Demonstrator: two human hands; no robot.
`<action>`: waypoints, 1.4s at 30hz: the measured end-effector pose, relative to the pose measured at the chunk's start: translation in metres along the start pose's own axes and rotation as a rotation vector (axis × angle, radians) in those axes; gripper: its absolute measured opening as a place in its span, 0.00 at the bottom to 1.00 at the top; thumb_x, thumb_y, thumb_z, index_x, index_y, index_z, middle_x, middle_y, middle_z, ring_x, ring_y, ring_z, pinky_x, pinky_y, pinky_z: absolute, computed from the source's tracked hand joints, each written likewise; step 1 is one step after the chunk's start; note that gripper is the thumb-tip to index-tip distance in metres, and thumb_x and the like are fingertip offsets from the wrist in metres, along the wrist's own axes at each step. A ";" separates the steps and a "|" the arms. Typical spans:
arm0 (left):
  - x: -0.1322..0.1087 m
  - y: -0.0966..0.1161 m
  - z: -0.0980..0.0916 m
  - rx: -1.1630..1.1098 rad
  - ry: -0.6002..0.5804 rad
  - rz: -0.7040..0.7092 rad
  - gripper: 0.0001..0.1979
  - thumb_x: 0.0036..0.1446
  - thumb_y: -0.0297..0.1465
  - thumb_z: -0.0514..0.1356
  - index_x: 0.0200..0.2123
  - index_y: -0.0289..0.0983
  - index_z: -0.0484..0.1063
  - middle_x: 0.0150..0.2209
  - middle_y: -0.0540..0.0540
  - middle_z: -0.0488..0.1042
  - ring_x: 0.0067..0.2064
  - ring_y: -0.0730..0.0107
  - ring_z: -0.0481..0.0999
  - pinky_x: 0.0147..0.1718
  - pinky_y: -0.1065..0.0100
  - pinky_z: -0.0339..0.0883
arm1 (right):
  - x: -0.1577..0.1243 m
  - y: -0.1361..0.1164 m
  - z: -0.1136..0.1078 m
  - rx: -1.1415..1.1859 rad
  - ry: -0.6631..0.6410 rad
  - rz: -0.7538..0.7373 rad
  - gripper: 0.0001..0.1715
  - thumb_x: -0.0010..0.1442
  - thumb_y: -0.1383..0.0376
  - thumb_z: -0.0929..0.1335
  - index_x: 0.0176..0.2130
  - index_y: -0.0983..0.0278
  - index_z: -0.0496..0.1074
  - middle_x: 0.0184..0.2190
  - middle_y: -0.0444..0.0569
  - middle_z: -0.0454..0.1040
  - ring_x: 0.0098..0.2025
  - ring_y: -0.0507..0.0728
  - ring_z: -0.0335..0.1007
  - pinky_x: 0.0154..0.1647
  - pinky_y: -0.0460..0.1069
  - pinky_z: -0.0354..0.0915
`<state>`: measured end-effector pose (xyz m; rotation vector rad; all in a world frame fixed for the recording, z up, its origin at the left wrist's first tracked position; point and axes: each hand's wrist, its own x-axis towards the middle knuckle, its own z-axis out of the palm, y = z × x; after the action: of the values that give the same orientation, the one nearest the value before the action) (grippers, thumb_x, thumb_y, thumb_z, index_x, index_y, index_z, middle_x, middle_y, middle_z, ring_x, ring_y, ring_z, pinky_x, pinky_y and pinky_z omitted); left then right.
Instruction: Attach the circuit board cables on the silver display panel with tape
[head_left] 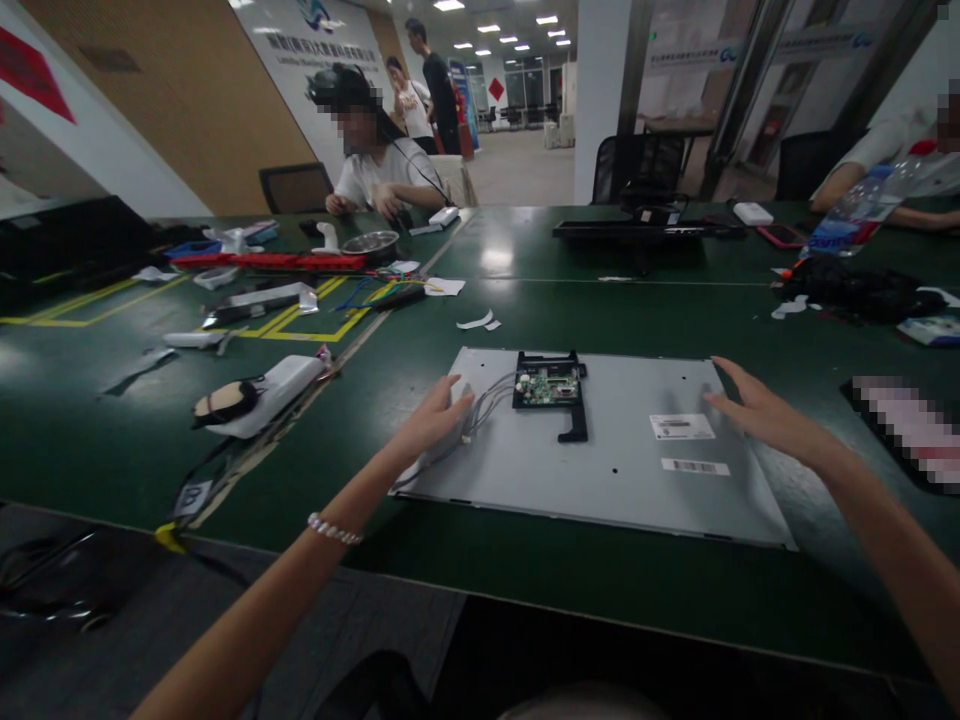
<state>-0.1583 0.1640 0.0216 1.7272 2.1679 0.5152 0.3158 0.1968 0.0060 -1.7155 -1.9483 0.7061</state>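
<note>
A grey metal display panel (pixel 600 480) lies flat on the green table, its back side up. A small green circuit board (pixel 551 387) in a black plastic bracket (pixel 576 425) sits near its top middle, with grey cables (pixel 491 395) running off to the left. At the panel's left edge is my left hand (pixel 435 415), thumb and fingers apart. My right hand (pixel 772 410) is spread at the right edge, beside two white labels (pixel 682 427). Whether the fingertips touch the panel's edges I cannot tell.
A power strip (pixel 262 395) lies to the left, with tools and scraps beyond. At the right are a phone (pixel 911 430), black cables (pixel 847 290) and a water bottle (pixel 855 210). A black monitor (pixel 637 232) lies at the back. A person (pixel 390 170) sits across.
</note>
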 end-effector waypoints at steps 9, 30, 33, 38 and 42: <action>-0.004 0.029 0.013 0.200 -0.126 0.153 0.44 0.58 0.52 0.51 0.69 0.32 0.44 0.70 0.32 0.38 0.71 0.46 0.36 0.65 0.47 0.39 | 0.019 0.004 0.038 -0.448 -0.024 -0.065 0.37 0.65 0.50 0.57 0.67 0.63 0.54 0.68 0.63 0.51 0.70 0.74 0.39 0.62 0.72 0.49; 0.048 0.082 0.037 -0.158 -0.423 0.834 0.50 0.48 0.45 0.66 0.69 0.39 0.45 0.68 0.36 0.48 0.68 0.45 0.49 0.66 0.47 0.46 | 0.008 0.016 0.035 -0.603 -0.005 -0.064 0.36 0.67 0.47 0.51 0.68 0.57 0.52 0.70 0.56 0.49 0.69 0.71 0.44 0.63 0.72 0.48; 0.041 0.090 0.041 -0.143 -0.421 0.846 0.51 0.48 0.45 0.66 0.69 0.38 0.45 0.68 0.36 0.48 0.68 0.45 0.49 0.66 0.46 0.46 | 0.006 0.016 0.031 -0.604 -0.012 -0.057 0.36 0.67 0.47 0.51 0.68 0.57 0.52 0.69 0.56 0.50 0.69 0.70 0.45 0.63 0.71 0.48; 0.030 0.100 0.051 -0.086 -0.421 0.854 0.50 0.49 0.47 0.64 0.69 0.38 0.45 0.68 0.36 0.46 0.68 0.44 0.48 0.65 0.46 0.46 | 0.005 0.017 0.025 -0.609 -0.023 -0.059 0.37 0.67 0.47 0.51 0.68 0.59 0.51 0.69 0.58 0.50 0.69 0.71 0.45 0.62 0.71 0.50; 0.023 0.105 0.059 -0.055 -0.397 0.868 0.51 0.48 0.49 0.64 0.69 0.39 0.45 0.68 0.36 0.47 0.67 0.43 0.49 0.65 0.45 0.46 | 0.004 0.018 0.022 -0.605 -0.022 -0.070 0.37 0.67 0.47 0.52 0.67 0.61 0.54 0.68 0.60 0.51 0.68 0.72 0.47 0.61 0.72 0.51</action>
<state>-0.0457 0.2121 0.0183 2.4343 1.0628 0.3631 0.3156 0.2008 -0.0226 -1.9504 -2.3852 0.1008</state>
